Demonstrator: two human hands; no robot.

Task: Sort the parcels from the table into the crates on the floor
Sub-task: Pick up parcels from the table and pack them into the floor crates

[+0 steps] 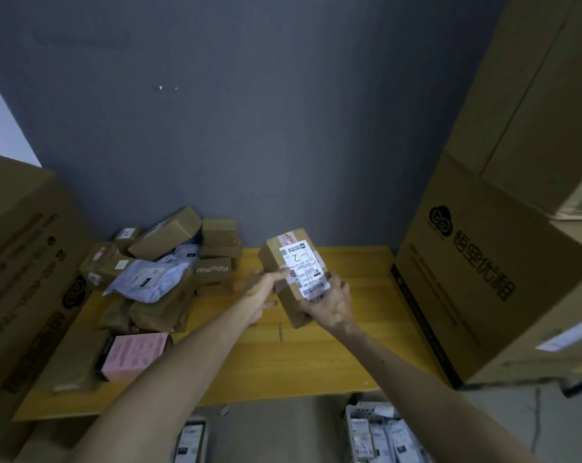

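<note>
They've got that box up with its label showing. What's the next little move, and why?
Probably lower the box toward one of the crates in front of the table. The left hand and right hand both hold it, and its label, marked 1-2, faces up. Which crate matches, I cannot tell.

Bottom edge crops the left crate [205, 442] and right crate [349, 429]; the label [304, 270] shows illegible fine print.
</note>
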